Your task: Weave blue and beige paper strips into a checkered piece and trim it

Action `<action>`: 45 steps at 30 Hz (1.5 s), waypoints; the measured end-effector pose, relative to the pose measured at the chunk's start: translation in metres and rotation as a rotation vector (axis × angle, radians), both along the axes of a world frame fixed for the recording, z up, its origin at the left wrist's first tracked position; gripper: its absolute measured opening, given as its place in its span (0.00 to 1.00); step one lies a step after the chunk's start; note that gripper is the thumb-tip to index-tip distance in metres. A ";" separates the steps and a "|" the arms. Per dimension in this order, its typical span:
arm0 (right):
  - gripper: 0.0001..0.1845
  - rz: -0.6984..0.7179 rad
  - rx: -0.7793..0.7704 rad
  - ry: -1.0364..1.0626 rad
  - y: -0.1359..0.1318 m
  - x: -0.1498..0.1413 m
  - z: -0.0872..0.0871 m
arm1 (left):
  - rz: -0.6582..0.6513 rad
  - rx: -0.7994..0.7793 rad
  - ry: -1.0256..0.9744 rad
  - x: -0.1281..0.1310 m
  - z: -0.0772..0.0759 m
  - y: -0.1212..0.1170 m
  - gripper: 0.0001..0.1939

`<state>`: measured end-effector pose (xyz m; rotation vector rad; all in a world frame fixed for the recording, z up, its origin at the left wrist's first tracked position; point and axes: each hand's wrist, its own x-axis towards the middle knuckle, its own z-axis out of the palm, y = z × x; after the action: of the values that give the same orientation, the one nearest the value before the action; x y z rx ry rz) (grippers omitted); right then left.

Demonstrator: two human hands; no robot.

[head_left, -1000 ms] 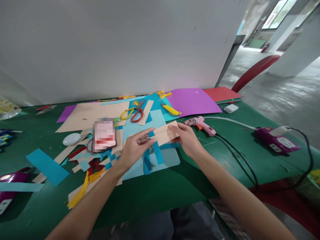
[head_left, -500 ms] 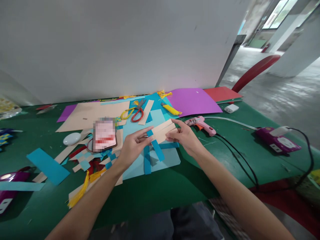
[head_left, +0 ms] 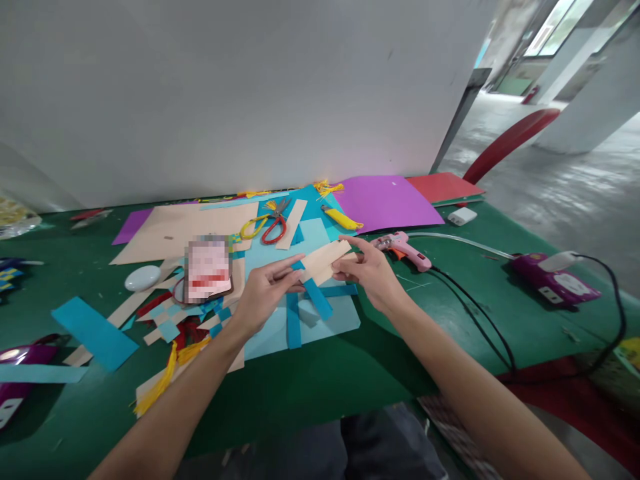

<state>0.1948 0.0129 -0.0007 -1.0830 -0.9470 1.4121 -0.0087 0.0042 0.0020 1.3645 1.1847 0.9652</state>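
Left hand (head_left: 261,293): your thumb and fingers, nearly closed, pinch the tan strips (head_left: 326,257) beside the crossing blue strip (head_left: 319,299)
Right hand (head_left: 371,270): yours, slightly parted, grips their other end
Tan strips: above the light blue sheet (head_left: 343,323)
Glue gun (head_left: 413,255): right of that sheet

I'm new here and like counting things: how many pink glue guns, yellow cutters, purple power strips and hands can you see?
Pink glue gun: 1
Yellow cutter: 1
Purple power strips: 2
Left hand and right hand, holding paper strips: 2
Total: 6
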 end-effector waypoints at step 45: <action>0.13 0.008 -0.037 -0.029 0.002 -0.001 -0.009 | 0.065 -0.248 -0.184 0.004 -0.005 0.003 0.24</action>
<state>0.1935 0.0149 -0.0100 -1.1311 -0.9505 1.4293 -0.0051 0.0074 -0.0027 1.0252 1.1715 0.9336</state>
